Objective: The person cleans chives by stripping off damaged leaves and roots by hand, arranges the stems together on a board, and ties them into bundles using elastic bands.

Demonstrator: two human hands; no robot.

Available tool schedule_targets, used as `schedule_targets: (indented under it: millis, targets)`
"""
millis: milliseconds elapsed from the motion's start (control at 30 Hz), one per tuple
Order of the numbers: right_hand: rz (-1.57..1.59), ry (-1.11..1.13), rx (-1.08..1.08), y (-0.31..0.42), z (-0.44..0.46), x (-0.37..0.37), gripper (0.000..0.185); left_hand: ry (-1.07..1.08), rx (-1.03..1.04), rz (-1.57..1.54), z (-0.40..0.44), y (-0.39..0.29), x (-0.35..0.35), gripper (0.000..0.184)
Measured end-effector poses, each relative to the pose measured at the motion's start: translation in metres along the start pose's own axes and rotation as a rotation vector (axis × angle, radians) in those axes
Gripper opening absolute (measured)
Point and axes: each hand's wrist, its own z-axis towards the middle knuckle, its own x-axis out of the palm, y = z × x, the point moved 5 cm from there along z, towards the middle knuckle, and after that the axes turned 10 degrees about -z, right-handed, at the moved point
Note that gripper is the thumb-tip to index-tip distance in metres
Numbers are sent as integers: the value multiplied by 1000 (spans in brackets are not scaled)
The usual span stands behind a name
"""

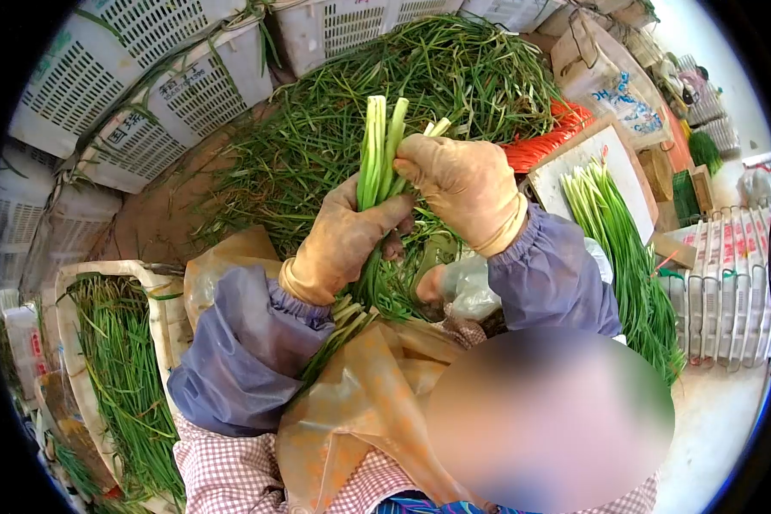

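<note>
The bunch stands nearly upright in the middle, pale ends far, leaves hanging near. The left hand wraps it with curled fingers, thumb across the stalks. The right hand meets its right edge with fingers pressed together; exactly what they pinch is hidden. A few pale tips show just beyond that hand. Farther off lies the heap of leaves; more stalks lie at right beside the board.

For good handling, the left grip should be firm but not crushing, low enough to leave the pale ends clear. The right fingers do best taking little at once, close to the stalk, so nothing snaps or slips out.
</note>
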Motion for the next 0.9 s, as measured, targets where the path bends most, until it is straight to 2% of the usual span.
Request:
schedule_targets:
  millis: [33,67,133,167,200,267,333,400,467,500,600,633,733,833,867,900]
  targets:
    - [17,-93,-85,0,1,-1,18,-20,-5,-55,-1,0,-2,22]
    - [16,-93,-79,-5,3,1,18,-39,-9,-109,-1,0,-3,25]
    - [492,-164,184,-29,5,1,21,6,-17,-136,-4,-4,-4,27]
    - [860,16,476,-38,6,-11,25,45,-21,-165,-6,-7,-5,30]
    - [1141,-61,497,-51,6,-17,24,39,-19,-164,-7,-7,-9,30]
    - [1427,-307,354,-72,6,-46,26,5,-37,-180,-5,-3,-19,31]
    - [2012,-194,17,-106,10,-79,24,0,-84,-223,-3,-1,-24,32]
    - [1557,-609,219,-127,3,-72,23,58,-87,-313,0,1,-25,32]
    - [605,47,173,-145,14,11,25,54,-72,-295,-2,1,-23,29]
    - [601,37,170,-139,18,12,25,45,-53,-286,-1,-2,-22,26]
    - [627,-27,443,-108,2,29,27,47,-44,-273,1,0,-26,25]
    - [813,89,521,-73,8,8,27,-16,-53,-284,-2,-2,-25,25]
    - [667,228,324,-26,14,20,25,-61,-37,-204,0,-3,-25,24]
    - [679,182,286,-25,12,35,22,-89,-45,-195,0,-1,-30,24]
    - [671,94,277,-27,14,27,21,-101,-61,-235,-1,0,-33,24]
    - [801,41,370,-39,14,17,20,-109,-59,-238,-2,0,-36,24]
